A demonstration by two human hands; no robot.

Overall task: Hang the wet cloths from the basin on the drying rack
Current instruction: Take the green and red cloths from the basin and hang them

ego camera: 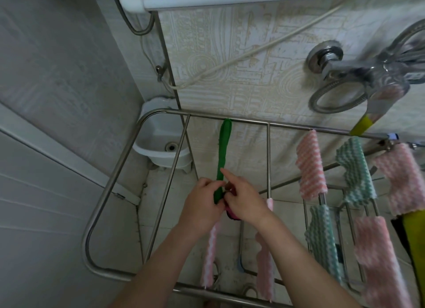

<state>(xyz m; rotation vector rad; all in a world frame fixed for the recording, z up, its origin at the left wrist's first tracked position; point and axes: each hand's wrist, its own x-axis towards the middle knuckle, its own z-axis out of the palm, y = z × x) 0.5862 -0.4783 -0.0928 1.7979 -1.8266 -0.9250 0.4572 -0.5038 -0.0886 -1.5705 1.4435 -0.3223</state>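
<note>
At ten o'clock from the hands a small white sink [161,144] sits low against the wall, with no cloths showing in it. The drying rack [110,186] frames the scene, and the green cloth [224,146] is already draped over its far rail at twelve o'clock, trailing down as a narrow strip to the centre. There the left hand [202,204] has its grip curled round the strip's lower end, and just beside it the right hand [245,203] pinches the same end, forefinger sticking out straight. A dark pink piece [231,214] peeks out beneath the right palm; whether it is a peg or more cloth I cannot tell. So the step in hand looks like settling or fastening this cloth, not fetching one. Next it probably wants spreading flatter along the rail, then both grips letting go. Towards three o'clock a pink striped cloth [310,167], a teal cloth [355,169] and a fluffy pink cloth [401,181] already hang.
</note>
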